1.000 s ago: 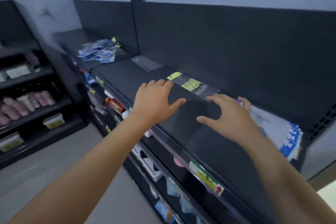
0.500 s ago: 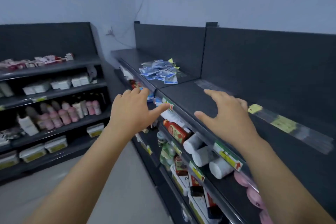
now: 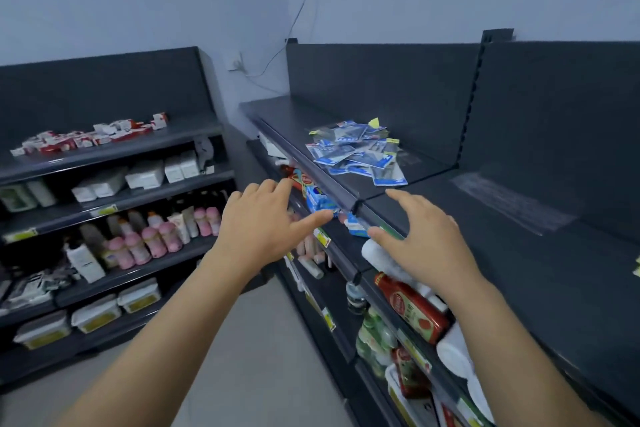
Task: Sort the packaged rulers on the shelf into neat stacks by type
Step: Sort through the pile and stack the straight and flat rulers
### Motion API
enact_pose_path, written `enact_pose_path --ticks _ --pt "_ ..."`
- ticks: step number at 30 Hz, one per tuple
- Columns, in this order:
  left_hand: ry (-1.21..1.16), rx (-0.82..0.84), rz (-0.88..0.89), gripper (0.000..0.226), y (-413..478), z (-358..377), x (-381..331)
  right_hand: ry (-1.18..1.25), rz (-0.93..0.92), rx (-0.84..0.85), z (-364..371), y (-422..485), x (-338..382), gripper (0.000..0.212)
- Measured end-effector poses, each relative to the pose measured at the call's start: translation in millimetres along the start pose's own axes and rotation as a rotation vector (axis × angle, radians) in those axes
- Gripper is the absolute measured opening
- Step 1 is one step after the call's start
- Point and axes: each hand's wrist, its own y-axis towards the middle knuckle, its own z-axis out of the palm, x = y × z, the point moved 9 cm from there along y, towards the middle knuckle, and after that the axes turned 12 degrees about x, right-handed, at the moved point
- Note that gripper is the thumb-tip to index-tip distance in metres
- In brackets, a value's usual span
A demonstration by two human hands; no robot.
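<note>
Left hand point(image 3: 263, 229), right hand point(image 3: 422, 239): both empty, fingers spread. Jumbled packet pile point(image 3: 360, 152) on shelf point(image 3: 291, 114), beyond right fingertips. Best: reach over edge, gather matching packets, square edges.

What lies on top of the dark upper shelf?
On the upper shelf, a messy heap of blue packets with yellow tags; farther right, a flat clear packet. Whatever sits under the heap is covered.

You are holding your left hand point(image 3: 263, 229) and right hand point(image 3: 426, 243) out with fingers spread, gripping nothing, at the front edge of the dark top shelf point(image 3: 502, 270), where a jumbled pile of packaged rulers point(image 3: 356, 152) is lying beyond your fingertips.
</note>
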Motion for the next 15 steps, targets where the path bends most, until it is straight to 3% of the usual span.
enact_pose_path --ticks 15 --pt "0.019 0.121 -0.033 0.091 239.3 42.3 78.1 0.060 0.063 0.091 55.3 253.2 -7.3 0.067"
